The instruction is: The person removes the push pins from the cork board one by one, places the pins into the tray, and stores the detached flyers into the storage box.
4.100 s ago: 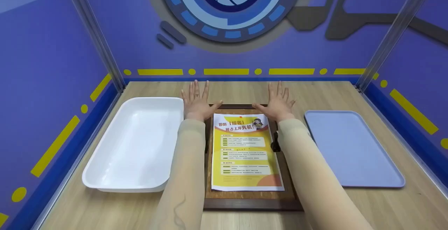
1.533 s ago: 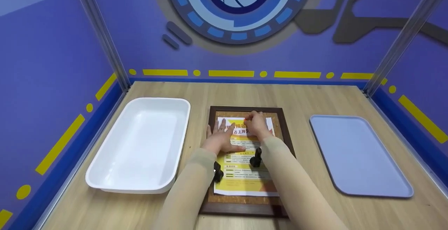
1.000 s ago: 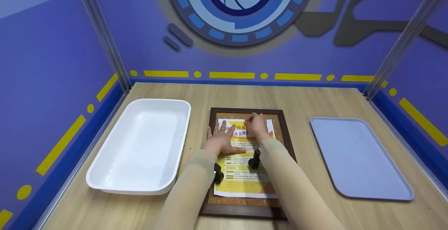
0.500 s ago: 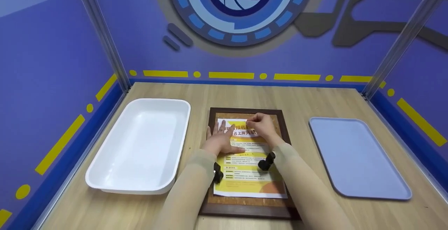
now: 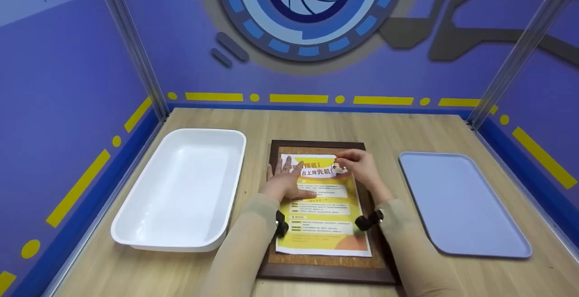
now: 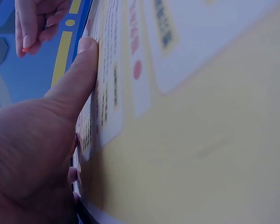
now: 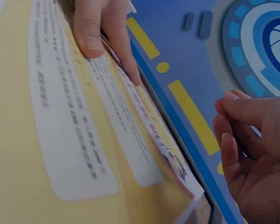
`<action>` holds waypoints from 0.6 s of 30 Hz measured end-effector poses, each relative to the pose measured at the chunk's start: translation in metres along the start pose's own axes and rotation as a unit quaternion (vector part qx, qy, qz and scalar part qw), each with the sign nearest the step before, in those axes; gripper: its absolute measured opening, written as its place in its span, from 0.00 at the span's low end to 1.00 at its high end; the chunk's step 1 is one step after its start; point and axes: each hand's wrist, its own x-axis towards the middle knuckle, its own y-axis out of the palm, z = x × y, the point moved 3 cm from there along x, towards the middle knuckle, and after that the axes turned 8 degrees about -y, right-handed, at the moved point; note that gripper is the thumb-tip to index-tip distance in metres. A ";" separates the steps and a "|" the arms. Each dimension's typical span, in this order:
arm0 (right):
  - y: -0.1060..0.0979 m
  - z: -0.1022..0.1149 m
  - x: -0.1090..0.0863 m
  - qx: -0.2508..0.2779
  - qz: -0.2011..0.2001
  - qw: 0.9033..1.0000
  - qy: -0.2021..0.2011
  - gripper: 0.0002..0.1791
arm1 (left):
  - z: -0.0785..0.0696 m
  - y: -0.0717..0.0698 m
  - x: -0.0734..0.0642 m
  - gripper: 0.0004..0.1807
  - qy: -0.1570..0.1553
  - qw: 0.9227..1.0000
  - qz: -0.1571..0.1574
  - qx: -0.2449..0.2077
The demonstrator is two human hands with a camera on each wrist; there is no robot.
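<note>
A yellow and white printed poster (image 5: 316,238) lies on a brown-framed cork board (image 5: 328,261). My left hand (image 5: 286,183) rests on the poster's upper left part, fingers spread and thumb stretched across the print. Over its upper right corner is my right hand (image 5: 362,168), thumb and fingertips pinched together. A small orange-red push pin (image 6: 25,49) peeks from those fingertips in the left wrist view; the rest of it is hidden. In the right wrist view the right hand (image 7: 256,154) stands off the paper, and the poster's near corner (image 7: 196,195) curls up.
To the left stands a deep white plastic tub (image 5: 181,188). A flat lavender tray (image 5: 466,202) lies to the right on the wooden table (image 5: 389,129). Blue-purple panels (image 5: 59,84) enclose the table. Small black cameras (image 5: 368,220) sit on both wrists.
The pin showed at the poster's top middle at first. My hands came in from the board's far corners; the right pinched there, then moved right with the pin. The left has stayed on the poster.
</note>
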 end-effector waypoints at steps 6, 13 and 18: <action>-0.029 -0.009 -0.014 0.073 -0.062 0.995 0.000 0.08 | 0.000 0.000 0.000 0.61 0.002 1.000 -0.003 -0.012; -0.056 -0.010 -0.025 0.047 -0.061 0.997 0.028 0.17 | 0.001 0.000 0.001 0.61 0.007 1.000 -0.007 -0.013; -0.077 -0.006 -0.035 0.020 -0.055 0.998 0.029 0.22 | 0.001 0.002 0.000 0.61 0.008 1.000 -0.005 -0.013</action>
